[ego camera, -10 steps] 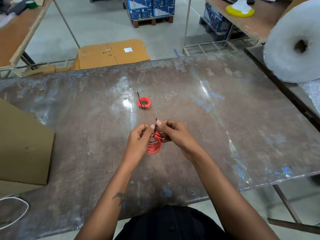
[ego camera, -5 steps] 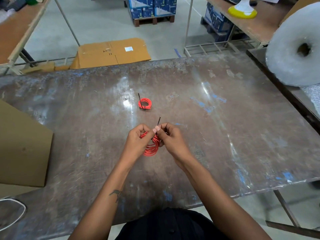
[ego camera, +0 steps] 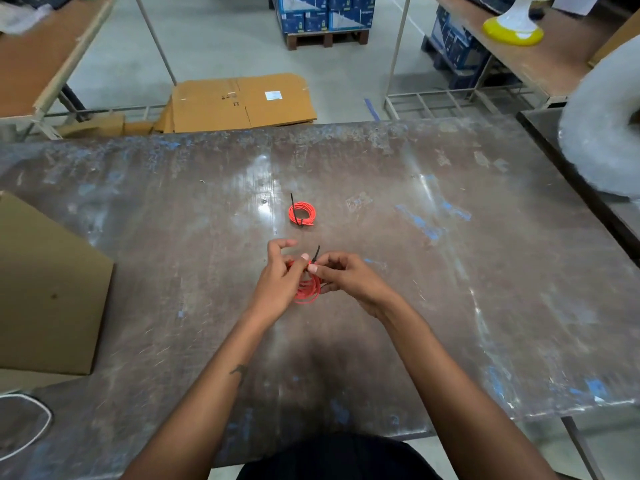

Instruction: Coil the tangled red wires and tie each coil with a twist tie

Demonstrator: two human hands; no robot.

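Observation:
A red wire coil (ego camera: 307, 292) hangs between my two hands above the middle of the worn metal table (ego camera: 450, 271). My left hand (ego camera: 278, 282) pinches the coil's top with thumb and a finger, its other fingers spread upward. My right hand (ego camera: 346, 279) pinches a black tie (ego camera: 316, 254) at the coil's top; the tie's tail sticks up. A second red coil (ego camera: 302, 214), bound with a black tie whose tail points up, lies flat on the table just beyond my hands.
A brown cardboard box (ego camera: 45, 289) stands at the table's left edge, with a white cable (ego camera: 38, 427) below it. A big bubble-wrap roll (ego camera: 602, 133) sits at the right. Flattened cardboard (ego camera: 239, 102) lies on the floor beyond the table.
Fingers of my left hand have lifted and spread away from the coil. My right hand still pinches the tie at the coil's top. The camera has tilted a little.

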